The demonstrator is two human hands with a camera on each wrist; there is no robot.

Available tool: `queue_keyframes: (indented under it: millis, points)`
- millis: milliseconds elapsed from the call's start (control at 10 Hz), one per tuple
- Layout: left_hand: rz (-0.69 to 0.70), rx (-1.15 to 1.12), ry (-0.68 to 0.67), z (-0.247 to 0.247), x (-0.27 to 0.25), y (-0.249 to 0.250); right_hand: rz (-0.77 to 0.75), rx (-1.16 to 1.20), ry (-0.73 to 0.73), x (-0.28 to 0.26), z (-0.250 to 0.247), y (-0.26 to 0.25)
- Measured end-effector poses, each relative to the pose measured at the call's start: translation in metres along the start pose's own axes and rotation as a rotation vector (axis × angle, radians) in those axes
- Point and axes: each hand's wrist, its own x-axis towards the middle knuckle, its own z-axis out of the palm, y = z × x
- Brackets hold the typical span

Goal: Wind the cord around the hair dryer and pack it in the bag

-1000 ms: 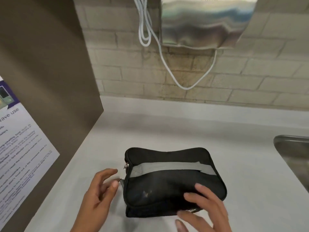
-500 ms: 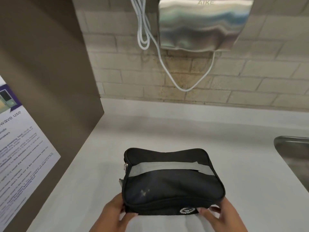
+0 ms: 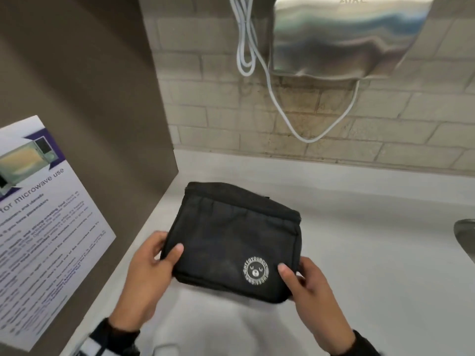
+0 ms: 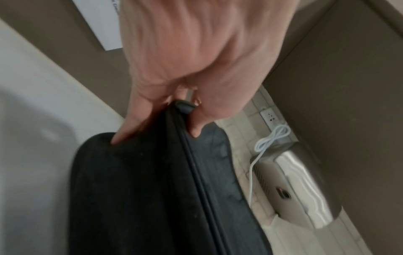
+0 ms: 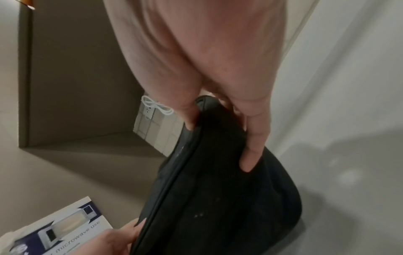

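— Head view: what do the two hands have?

— Both are clamped on the black bag [image 3: 231, 242]. The left hand [image 3: 147, 273] holds its left near corner, thumb on the top face, fingers curled under. The right hand [image 3: 305, 289] takes the right near corner the same way, thumb lying just beside the round white logo [image 3: 255, 272].

— Is the bag resting on anything?

— It is tilted, its near edge raised between the two grips, above the white bench [image 3: 359, 253]. Whether the far edge touches the bench I cannot tell. The hair dryer and its cord are not visible anywhere.

— What do the wrist views add?

— From the left wrist, the left grip pinches the bag's edge along a seam [image 4: 196, 172], fingertips [image 4: 119, 138] pressed into the fabric. From the right wrist, the right thumb and fingers straddle the corner — one finger [image 5: 250, 155] lies long over the dark cloth.

— And beyond the grips?

— Past the bag, on the tiled wall, hangs a steel hand dryer [image 3: 347, 34] with a white cable [image 3: 246, 47] looped beside it. Left of the left grip, a microwave-use notice [image 3: 38, 227] is fixed to the brown side panel [image 3: 90, 86]. Right of the right grip, a metal sink rim [image 3: 465, 235] shows at the picture's edge.
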Motion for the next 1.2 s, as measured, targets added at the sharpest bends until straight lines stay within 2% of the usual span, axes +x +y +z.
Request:
queue_keyframes:
  millis: [100, 200, 300, 400, 600, 800, 900, 1000, 1100, 1200]
  points:
    - [-0.074, 0.001, 0.005, -0.008, 0.038, 0.013, 0.026, 0.083, -0.052, 0.031, 0.016, -0.008]
    - [-0.146, 0.009, -0.008, -0.013, 0.07, 0.027, 0.051, 0.111, -0.167, 0.064, 0.027, -0.015]
    - [-0.161, 0.005, -0.021, -0.012, 0.1, 0.035, 0.077, 0.131, -0.211, 0.095, 0.036, -0.019]
    - [-0.192, 0.036, -0.015, -0.009, 0.128, 0.035, 0.091, 0.134, -0.182, 0.123, 0.044, -0.021]
    - [-0.339, 0.034, -0.033, -0.005, 0.168, 0.029, 0.131, 0.121, -0.132, 0.16, 0.055, -0.022]
    - [-0.37, 0.03, -0.016, -0.004, 0.187, 0.013, 0.132, 0.131, -0.115, 0.17, 0.061, -0.015]
    - [-0.36, 0.021, -0.038, -0.004, 0.184, 0.009, 0.136, 0.119, -0.089, 0.161, 0.059, -0.014]
    - [-0.279, 0.019, -0.007, -0.009, 0.163, 0.003, 0.116, -0.022, -0.039, 0.137, 0.049, -0.016]
    - [-0.152, 0.089, 0.024, -0.026, 0.116, -0.004, 0.039, -0.135, -0.065, 0.094, 0.024, -0.014]
    - [-0.131, 0.089, -0.348, -0.046, 0.05, -0.01, 0.082, -0.056, -0.208, 0.034, -0.004, -0.003]
